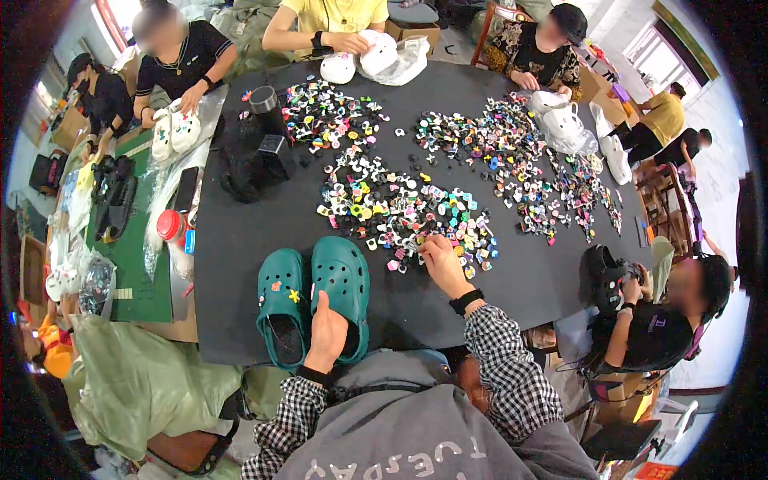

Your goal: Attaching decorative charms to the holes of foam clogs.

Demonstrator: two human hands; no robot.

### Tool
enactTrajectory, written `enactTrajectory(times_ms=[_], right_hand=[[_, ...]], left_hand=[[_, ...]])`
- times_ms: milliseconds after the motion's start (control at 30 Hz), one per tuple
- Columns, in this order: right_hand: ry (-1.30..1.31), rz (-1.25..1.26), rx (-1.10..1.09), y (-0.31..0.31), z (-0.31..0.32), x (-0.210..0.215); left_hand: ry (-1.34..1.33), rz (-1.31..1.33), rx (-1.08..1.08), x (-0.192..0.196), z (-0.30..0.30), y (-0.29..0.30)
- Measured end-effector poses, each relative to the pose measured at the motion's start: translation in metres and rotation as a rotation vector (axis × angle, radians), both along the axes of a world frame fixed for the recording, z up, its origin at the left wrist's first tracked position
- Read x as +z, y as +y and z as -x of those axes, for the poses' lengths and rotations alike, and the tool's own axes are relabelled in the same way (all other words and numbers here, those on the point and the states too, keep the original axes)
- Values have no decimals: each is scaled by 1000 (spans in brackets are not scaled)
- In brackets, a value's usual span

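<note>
Clogs (339,268), green, smooth, perforated; left hand (326,336) clamped on one. Beyond clogs: charms (376,200), small, multicoloured; right hand (446,264) touching, grip unclear.

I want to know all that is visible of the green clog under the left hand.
This clog is dark green and looks like moulded foam, with a rounded toe and a holed upper, undecorated as far as it shows. It stands sole-down on the black table, toe pointing away from the person, beside its mate. The left hand touches it, partly covering its foot opening and hiding much of the inside.
</note>
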State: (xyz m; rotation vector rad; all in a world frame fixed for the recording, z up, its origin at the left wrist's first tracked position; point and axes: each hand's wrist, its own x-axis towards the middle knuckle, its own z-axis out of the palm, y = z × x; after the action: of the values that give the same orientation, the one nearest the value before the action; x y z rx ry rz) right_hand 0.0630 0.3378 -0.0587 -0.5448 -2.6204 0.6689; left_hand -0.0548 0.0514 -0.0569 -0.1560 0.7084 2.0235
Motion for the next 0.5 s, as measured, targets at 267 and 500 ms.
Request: enactTrajectory(times_ms=[267,500], right_hand=[[55,187,-99,5,10,9],[72,196,-171,8,12,9]], left_hand=[[-2,184,61,11,-6,11],[-49,-60,7,-25,1,-6]])
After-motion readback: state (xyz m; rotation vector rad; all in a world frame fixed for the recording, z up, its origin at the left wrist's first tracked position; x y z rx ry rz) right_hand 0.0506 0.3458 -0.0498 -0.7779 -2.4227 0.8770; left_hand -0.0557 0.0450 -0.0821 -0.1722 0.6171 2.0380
